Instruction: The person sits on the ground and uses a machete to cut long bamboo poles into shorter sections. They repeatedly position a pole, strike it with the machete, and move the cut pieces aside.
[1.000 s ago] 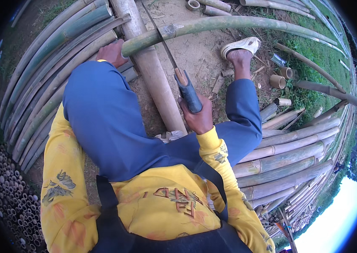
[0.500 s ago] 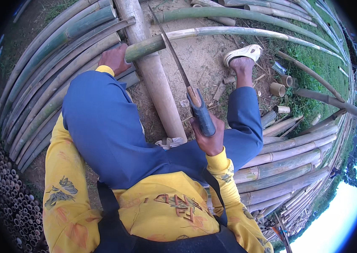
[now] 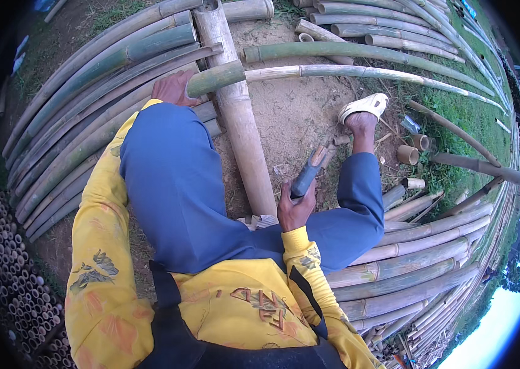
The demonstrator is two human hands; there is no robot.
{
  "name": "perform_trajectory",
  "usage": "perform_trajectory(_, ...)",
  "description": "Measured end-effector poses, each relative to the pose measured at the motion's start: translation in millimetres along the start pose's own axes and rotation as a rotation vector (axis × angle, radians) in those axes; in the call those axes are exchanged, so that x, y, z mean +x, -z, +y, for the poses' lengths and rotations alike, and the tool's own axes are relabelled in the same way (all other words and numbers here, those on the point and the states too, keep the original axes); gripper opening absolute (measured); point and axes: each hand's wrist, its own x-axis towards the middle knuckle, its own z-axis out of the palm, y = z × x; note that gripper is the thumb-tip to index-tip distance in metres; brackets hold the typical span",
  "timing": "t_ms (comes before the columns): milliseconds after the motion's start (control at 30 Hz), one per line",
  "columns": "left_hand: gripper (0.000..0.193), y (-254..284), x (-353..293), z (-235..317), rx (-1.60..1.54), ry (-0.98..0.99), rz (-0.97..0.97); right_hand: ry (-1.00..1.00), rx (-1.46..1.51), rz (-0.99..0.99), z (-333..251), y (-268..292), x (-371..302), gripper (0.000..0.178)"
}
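Observation:
A short green bamboo piece (image 3: 220,79) lies across a thick bamboo log (image 3: 244,135). My left hand (image 3: 175,88) is closed at the piece's left end, its fingers partly hidden. Right beside the piece's other end begins a long pale bamboo pole (image 3: 333,71), roughly in line with it. Between my legs, my right hand (image 3: 297,206) grips the dark handle of a handsaw (image 3: 306,176), apart from the bamboo. The handle points up and right, toward my right foot; the blade is hard to make out.
Stacked bamboo poles (image 3: 81,117) lie beyond my left knee, and more poles (image 3: 407,258) to my right. A green pole (image 3: 364,54) runs along the far side. Short bamboo cups (image 3: 407,154) stand past my right foot in its pale clog (image 3: 364,106).
The saw has come away from beside the bamboo piece's right end and dropped toward my right foot. My left hand stays at the bamboo. The whole view has shifted slightly.

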Motion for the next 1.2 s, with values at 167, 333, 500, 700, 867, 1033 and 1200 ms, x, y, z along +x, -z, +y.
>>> perform_trajectory(167, 0.053, -24.0, -38.6, -53.9, 0.147, 0.045, 0.068, -0.062, -0.124, -0.091, 41.0, -65.6, 14.0, 0.042)
perform_trajectory(333, 0.029, -66.1, -80.2, -74.4, 0.145, 0.102, 0.212, 0.003, -0.275, -0.179, 91.2, -83.1, 16.6, 0.048)
perform_trajectory(500, 0.028, -64.7, -99.5, -79.0, -0.012, 0.174, 0.202, -0.043, -0.422, -0.393, 103.6, -73.6, 22.6, 0.059)
perform_trajectory(700, 0.046, -71.4, -140.0, -87.8, -0.085, 0.277, 0.416, -0.125, -0.152, -0.456, 117.4, -65.2, 39.1, 0.04)
perform_trajectory(867, 0.047, -50.6, -121.9, -82.2, -0.183, 0.205, 0.456, -0.126, -0.249, -0.408, 128.6, -75.8, 45.0, 0.038)
perform_trajectory(1033, 0.039, -18.1, -16.4, -26.6, -0.254, -0.129, 0.419, -0.378, -0.278, -0.383, 123.1, -87.4, 62.5, 0.046)
perform_trajectory(1200, 0.04, -19.4, 100.4, 53.3, -0.207, -0.368, 0.198, -0.285, 0.033, -0.263, 132.8, -86.6, 40.9, 0.041)
